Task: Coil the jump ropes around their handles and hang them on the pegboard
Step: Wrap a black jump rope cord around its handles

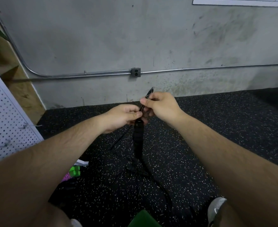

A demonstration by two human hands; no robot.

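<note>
Above the speckled black floor (pixel 200 145), both hands meet in front of the wall. The left hand (pixel 125 117) grips the top of the thick handle (pixel 138 138), which hangs downward. The right hand (pixel 161 107) pinches the slim handle (pixel 149 94), tilted up toward the wall. Black cord (pixel 151 174) trails onto the floor. The pegboard (pixel 4 120) stands far left, well apart.

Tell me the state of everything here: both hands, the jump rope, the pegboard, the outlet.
Slim black jump rope handle: held tilted, in both hands.
Left hand: pinching its lower part.
Right hand: gripping it higher up.
Black rope: loose, trailing to the floor.
White perforated pegboard: no rope hung on visible part.
Grey metal wall outlet: nothing plugged in.
</note>
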